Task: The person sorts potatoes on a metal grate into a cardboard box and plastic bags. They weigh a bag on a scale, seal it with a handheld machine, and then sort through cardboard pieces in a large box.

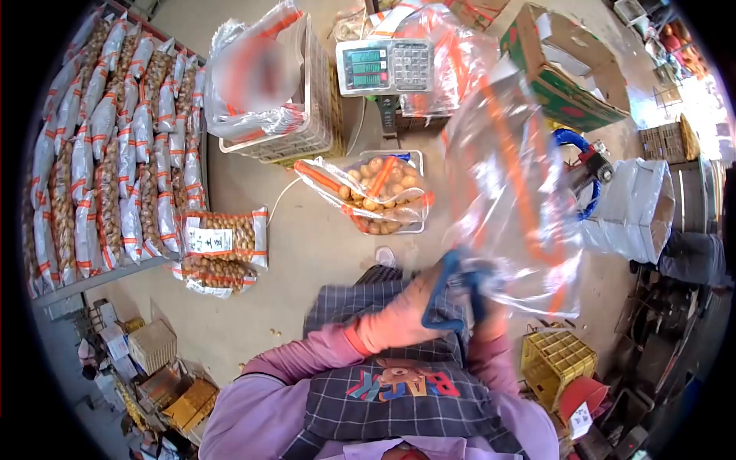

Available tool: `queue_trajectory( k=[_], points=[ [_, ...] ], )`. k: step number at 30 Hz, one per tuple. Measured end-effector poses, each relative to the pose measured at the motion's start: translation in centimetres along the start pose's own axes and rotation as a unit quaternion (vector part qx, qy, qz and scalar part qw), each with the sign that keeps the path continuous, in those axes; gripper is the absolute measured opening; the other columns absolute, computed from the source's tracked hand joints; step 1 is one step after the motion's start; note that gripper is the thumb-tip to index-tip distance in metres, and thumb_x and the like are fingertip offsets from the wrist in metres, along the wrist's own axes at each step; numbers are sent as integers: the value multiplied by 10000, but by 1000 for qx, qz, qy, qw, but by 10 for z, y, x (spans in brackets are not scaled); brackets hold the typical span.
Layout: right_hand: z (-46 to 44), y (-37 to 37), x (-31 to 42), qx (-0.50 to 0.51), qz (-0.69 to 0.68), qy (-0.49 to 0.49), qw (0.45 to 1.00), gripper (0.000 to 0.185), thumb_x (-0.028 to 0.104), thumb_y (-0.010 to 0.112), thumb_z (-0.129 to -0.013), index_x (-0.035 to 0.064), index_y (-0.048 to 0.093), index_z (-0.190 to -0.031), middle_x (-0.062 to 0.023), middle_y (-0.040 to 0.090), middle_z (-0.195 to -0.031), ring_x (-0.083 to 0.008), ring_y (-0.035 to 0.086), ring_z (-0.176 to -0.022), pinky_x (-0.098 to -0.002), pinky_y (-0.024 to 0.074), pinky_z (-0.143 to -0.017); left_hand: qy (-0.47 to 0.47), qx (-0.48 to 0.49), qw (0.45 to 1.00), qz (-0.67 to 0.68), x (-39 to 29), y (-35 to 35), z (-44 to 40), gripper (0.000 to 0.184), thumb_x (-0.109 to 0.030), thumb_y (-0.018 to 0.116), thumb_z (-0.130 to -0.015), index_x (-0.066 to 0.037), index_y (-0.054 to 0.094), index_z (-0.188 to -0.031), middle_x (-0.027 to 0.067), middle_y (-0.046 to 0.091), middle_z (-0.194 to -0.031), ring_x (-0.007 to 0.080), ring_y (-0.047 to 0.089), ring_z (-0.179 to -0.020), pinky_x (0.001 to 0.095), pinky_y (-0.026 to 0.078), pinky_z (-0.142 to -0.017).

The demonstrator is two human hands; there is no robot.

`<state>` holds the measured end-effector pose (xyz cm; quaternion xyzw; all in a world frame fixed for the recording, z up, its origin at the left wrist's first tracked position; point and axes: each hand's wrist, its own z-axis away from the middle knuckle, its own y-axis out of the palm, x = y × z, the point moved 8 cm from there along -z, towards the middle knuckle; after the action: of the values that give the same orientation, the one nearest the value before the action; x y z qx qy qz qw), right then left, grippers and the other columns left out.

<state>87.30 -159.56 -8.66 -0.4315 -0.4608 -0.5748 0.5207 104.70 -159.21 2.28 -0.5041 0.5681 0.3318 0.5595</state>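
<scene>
My left hand (399, 314), coloured orange-pink, is closed around a blue handle-like tool (443, 295) in front of my apron. Close beside it is my right hand (491, 320), its fingers smeared by motion and partly hidden. A large clear plastic bag with orange stripes (510, 184) extends forward from the two hands, blurred; which hand grips it cannot be made out. Ahead, a tray (421, 170) holds potatoes (376, 184) under a striped bag (326, 178). Behind the tray stands a scale with a lit display (386, 67).
Filled potato bags (107, 146) fill a rack at left, with more (224, 236) beside it. A crate (314, 92) holds plastic bags. A green cardboard box (563, 65), a blue ring-shaped tool (590, 172), a white sack (629, 207) and a yellow crate (556, 360) stand at right.
</scene>
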Motion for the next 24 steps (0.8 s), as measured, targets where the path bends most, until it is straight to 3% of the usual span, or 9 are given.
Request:
queue_trajectory(
  k=[3, 6, 7, 9, 12, 13, 15, 19, 24],
  points=[
    [84, 45, 21, -43, -51, 202, 977, 153, 19, 627, -868, -18, 614, -1016, -64, 660, -935, -110, 610, -759, -252, 494, -657, -202, -52, 974, 89, 41, 26, 73, 751, -90, 731, -728, 20, 388, -1387, 201, 527, -1296, 325, 509, -1221, 362, 384, -1034],
    [158, 27, -49, -20, -16, 296, 955, 285, 88, 649, -874, -25, 571, -1124, -129, 632, -1080, -185, 609, -983, -287, 488, -817, -246, -76, 965, 49, 83, 32, 131, 402, -79, 634, -804, -18, 597, -1200, 177, 651, -1046, 285, 635, -968, 368, 482, -851],
    [173, 17, -55, -23, -19, 293, 956, 285, 88, 649, -874, -25, 571, -1124, -129, 632, -1080, -185, 609, -983, -287, 488, -817, -266, -71, 960, 45, 99, 36, 150, 351, -86, 620, -820, -24, 620, -1165, 174, 655, -1017, 287, 638, -922, 374, 483, -831],
    [198, 5, -26, 11, 258, -23, 966, 508, 139, 689, -838, -11, 493, -1281, -216, 536, -1255, -311, 496, -1212, -375, 402, -1003, -215, -45, 971, -90, 111, 45, 169, 268, -128, 596, -858, -24, 641, -1102, 156, 652, -970, 296, 625, -836, 378, 486, -804],
    [251, -64, -12, -88, 383, -128, 911, 660, 157, 730, -771, 23, 449, -1353, -184, 473, -1356, -394, 398, -1288, -464, 317, -1075, -103, 60, 985, -128, 101, 79, 185, 231, -160, 588, -883, -21, 646, -1059, 129, 659, -966, 290, 627, -856, 362, 489, -808],
    [276, -88, -7, -108, 418, -142, 891, 669, 156, 733, -761, 32, 451, -1355, -174, 475, -1357, -399, 399, -1284, -475, 318, -1072, 10, 124, 972, -198, 83, 101, 192, 222, -154, 585, -888, -14, 648, -1048, 122, 666, -970, 273, 634, -880, 349, 490, -813],
    [325, -128, 5, -143, 470, -156, 857, 694, 160, 746, -732, 54, 460, -1355, -171, 471, -1359, -403, 383, -1291, -494, 311, -1069, -310, 130, 941, 46, 149, 138, 222, 220, -145, 580, -894, 10, 648, -1034, 111, 678, -963, 209, 635, -902, 307, 492, -808],
    [383, -163, 16, -60, 593, -92, 797, 758, 247, 746, -721, 69, 423, -1384, -179, 435, -1388, -396, 347, -1319, -492, 272, -1097, -329, 281, 894, 113, 106, 226, 244, 226, -146, 573, -902, 30, 646, -1024, 92, 685, -920, 152, 625, -872, 279, 490, -789],
    [401, -148, -61, 92, 533, 23, 841, 666, 264, 722, -776, 71, 457, -1357, -163, 546, -1261, -320, 488, -1194, -417, 381, -1003, -271, 333, 903, 19, 97, 259, 269, 219, -161, 553, -908, 6, 664, -997, 44, 665, -851, 129, 590, -780, 269, 468, -732]
  ],
)
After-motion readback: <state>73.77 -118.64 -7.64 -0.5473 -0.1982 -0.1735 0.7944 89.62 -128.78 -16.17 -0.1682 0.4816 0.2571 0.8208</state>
